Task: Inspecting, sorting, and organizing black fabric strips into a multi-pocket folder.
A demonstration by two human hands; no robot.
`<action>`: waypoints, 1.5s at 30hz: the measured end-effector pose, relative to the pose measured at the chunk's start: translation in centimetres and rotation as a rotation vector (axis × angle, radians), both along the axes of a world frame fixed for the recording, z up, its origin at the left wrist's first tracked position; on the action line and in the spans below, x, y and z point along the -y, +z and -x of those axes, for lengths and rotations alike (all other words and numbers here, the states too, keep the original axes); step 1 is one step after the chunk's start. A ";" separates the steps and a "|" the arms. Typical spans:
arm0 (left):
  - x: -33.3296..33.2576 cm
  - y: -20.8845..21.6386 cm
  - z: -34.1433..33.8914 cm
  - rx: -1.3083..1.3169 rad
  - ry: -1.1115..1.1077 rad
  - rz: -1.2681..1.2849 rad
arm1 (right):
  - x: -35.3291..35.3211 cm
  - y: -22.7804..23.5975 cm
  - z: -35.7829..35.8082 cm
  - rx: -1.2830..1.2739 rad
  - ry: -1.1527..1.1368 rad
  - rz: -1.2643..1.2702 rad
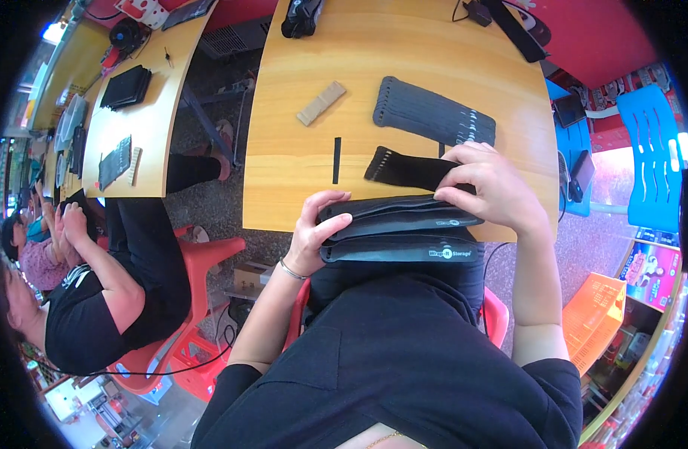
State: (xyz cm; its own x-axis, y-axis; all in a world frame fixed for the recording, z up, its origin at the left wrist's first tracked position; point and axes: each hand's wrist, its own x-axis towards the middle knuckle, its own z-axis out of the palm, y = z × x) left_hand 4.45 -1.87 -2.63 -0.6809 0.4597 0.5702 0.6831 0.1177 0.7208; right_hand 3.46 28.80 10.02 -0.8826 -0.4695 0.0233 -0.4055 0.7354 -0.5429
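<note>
My left hand (315,233) is closed around the left end of a bundle of black fabric straps (400,218), its thumb on top. The bundle is held at the table's near edge, above my lap, and splits into layers; its lower layer (389,251) carries white print. My right hand (495,184) bends over the right end of a smaller black strap stack (405,170), fingers curled with the thumb by the bundle's upper edge. Its fingertips partly hide what they grip. Just beyond lies a fanned row of dark straps (432,112) with rounded ends.
A narrow black strip (336,160) and a tan block (321,103) lie on the wooden table (284,179). Black items (302,16) sit at its far edge. Another person (97,307) sits at left by a second table (153,97). A blue chair (651,157) stands at right.
</note>
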 end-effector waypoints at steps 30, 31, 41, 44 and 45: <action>-0.2 -0.3 0.0 0.020 0.007 -0.041 | 0.1 -2.0 1.2 -0.035 -0.060 -0.027; -0.2 -0.4 0.0 0.020 0.006 -0.041 | 0.0 -2.1 1.2 -0.055 -0.056 -0.027; -0.2 -0.3 0.0 0.037 -0.001 -0.043 | 0.2 -1.9 1.2 -0.083 -0.068 0.006; -0.1 -0.3 0.1 0.029 0.001 -0.037 | 0.2 -1.9 1.2 -0.068 -0.063 0.007; -0.1 -0.3 0.1 0.027 0.001 -0.034 | 0.2 -1.9 1.2 -0.063 -0.060 0.002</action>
